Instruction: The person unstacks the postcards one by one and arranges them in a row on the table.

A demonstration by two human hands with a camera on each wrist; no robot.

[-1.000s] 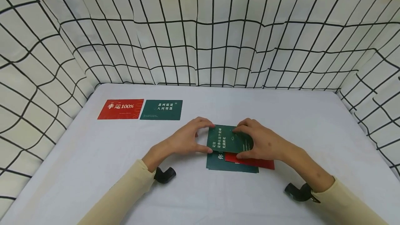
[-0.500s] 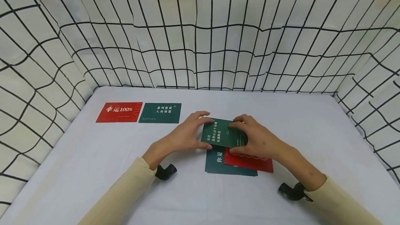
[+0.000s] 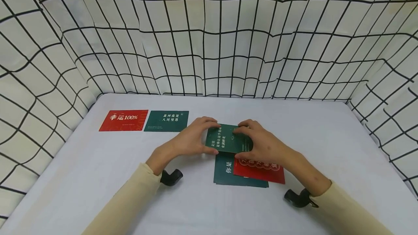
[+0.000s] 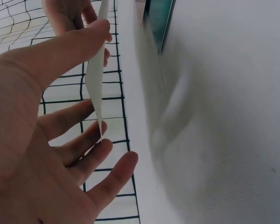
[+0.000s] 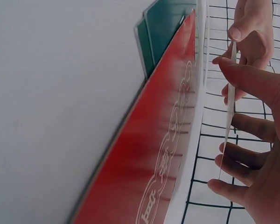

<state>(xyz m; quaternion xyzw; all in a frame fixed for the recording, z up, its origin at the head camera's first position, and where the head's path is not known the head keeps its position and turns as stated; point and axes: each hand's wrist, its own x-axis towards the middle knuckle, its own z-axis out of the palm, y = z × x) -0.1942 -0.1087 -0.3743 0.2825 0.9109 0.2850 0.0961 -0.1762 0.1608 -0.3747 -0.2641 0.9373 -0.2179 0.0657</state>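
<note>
"Edges and working room?"

"Raised green card (image 3: 226, 139) is held above the middle of the table (image 3: 81, 169), well apart from the far edge. White cloth runs on beyond it to that edge, and out to the right edge. The near edge lies out of view."

"Surface?"

"Nearer than the raised green card, lower green cards (image 3: 223, 177) lie overlapped; a lower red card (image 3: 261, 172) rests across them and sticks out past their right side. Near the far left corner, a far red card (image 3: 124, 122) and a far green card (image 3: 166, 122) lie flat, just beside each other."

"Room?"

"Black net (image 3: 209, 31) stands along the far edge and both sides, pale sheeting behind."

"Hands?"

"Left hand (image 3: 189, 139) pinches the left end of the raised green card, thumb at its near edge, fingers at its far edge. Right hand (image 3: 264, 142) grips the right end likewise. Wrist views show it edge-on, apart from the lower red card. Cream sleeves (image 3: 124, 198), both arms."
</note>
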